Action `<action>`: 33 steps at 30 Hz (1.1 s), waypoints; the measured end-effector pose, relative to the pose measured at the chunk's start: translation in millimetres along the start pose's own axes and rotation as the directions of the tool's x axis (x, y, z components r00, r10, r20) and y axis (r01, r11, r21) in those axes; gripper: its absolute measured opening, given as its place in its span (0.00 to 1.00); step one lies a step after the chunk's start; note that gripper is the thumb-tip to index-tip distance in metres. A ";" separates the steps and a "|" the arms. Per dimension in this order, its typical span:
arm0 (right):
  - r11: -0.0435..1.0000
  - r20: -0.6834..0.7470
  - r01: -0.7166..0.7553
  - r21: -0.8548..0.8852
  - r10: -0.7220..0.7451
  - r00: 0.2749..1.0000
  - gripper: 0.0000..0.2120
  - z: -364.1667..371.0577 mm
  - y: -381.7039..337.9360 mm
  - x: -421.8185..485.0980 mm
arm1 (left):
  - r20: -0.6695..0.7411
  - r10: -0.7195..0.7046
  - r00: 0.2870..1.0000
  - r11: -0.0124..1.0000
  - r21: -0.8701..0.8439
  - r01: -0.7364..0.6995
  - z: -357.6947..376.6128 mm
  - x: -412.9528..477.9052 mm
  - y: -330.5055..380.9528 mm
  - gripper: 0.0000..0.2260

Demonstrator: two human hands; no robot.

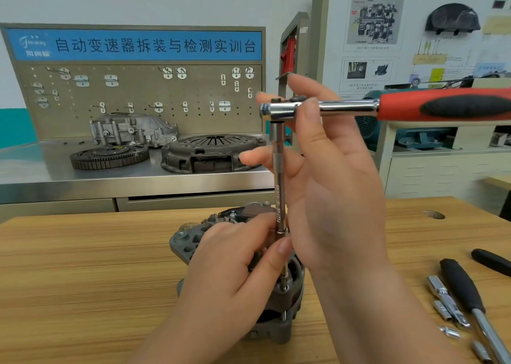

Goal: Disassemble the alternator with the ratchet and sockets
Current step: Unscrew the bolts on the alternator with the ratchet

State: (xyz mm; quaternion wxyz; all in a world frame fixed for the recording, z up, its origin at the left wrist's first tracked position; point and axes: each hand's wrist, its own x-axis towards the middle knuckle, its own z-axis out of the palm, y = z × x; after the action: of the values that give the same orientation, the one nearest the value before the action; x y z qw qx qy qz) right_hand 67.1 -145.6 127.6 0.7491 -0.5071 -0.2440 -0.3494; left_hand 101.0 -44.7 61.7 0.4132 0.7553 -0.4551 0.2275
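The grey alternator (184, 243) stands on the wooden table (83, 267), mostly hidden behind my hands. A chrome ratchet (345, 108) with a red and black handle lies level above it, and a long extension bar (278, 175) runs straight down from its head onto the alternator's top. My right hand (331, 187) holds the ratchet head, thumb and fingertips around it, palm beside the bar. My left hand (235, 264) pinches the lower end of the bar at the socket, resting on the alternator.
Loose sockets (446, 305) and a black-handled tool (464, 289) lie on the table at the right. Behind stands a steel bench (41, 170) with a flywheel (109, 157), a clutch cover (211, 152) and a housing (132, 128) under a pegboard.
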 end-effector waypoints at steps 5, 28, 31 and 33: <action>0.949 0.140 -0.196 0.247 0.166 0.976 0.10 -3.7 -2.3 4.4 | -0.009 0.007 1.000 1.000 -0.011 -0.007 -3.8 -1.8 -0.9 0.08; 0.978 0.041 -0.065 0.196 0.058 0.997 0.10 -5.8 2.6 2.8 | -0.021 0.005 1.000 0.998 -0.055 -0.006 -6.9 1.0 1.2 0.08; 0.941 0.016 0.278 -0.191 -0.280 0.960 0.10 -4.3 2.9 0.7 | -0.009 -0.034 0.999 0.995 -0.098 0.033 -6.6 0.0 -0.1 0.14; 0.863 0.065 0.383 -0.328 -0.384 0.921 0.11 -4.9 3.8 -1.0 | -0.008 -0.029 1.000 0.996 -0.087 0.028 -6.0 -0.3 0.1 0.16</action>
State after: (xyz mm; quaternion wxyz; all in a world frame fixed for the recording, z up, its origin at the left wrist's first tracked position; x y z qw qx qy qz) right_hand 69.4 -149.0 122.8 0.5678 -0.5678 -0.2760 -0.5283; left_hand 101.0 -39.6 64.9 0.4509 0.7421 -0.4516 0.2053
